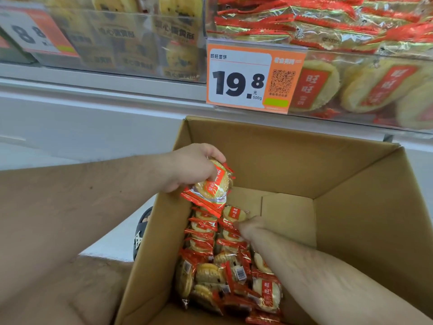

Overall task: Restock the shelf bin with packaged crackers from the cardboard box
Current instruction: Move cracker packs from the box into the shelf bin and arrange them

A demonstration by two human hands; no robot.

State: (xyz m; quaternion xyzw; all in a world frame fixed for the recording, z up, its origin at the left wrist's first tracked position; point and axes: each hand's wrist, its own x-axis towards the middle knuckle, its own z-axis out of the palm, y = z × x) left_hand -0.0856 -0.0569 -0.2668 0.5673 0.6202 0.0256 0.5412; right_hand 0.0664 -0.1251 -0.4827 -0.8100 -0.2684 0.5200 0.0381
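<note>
Both forearms are bare, with no sleeves, watch or bands in view, and fine hair runs along them. The left hand (189,167) and right hand (249,227) wear no gloves or rings. At lower left of centre, a black sandal (140,233) with a white mark shows.

Red-and-clear cracker packets (220,266) lie heaped in the open cardboard box (351,184) below the stocked shelf bin (351,66).

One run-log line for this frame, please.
left hand grips cracker packs above cardboard box | right hand reaching among packs inside | shelf bin stocked
</note>
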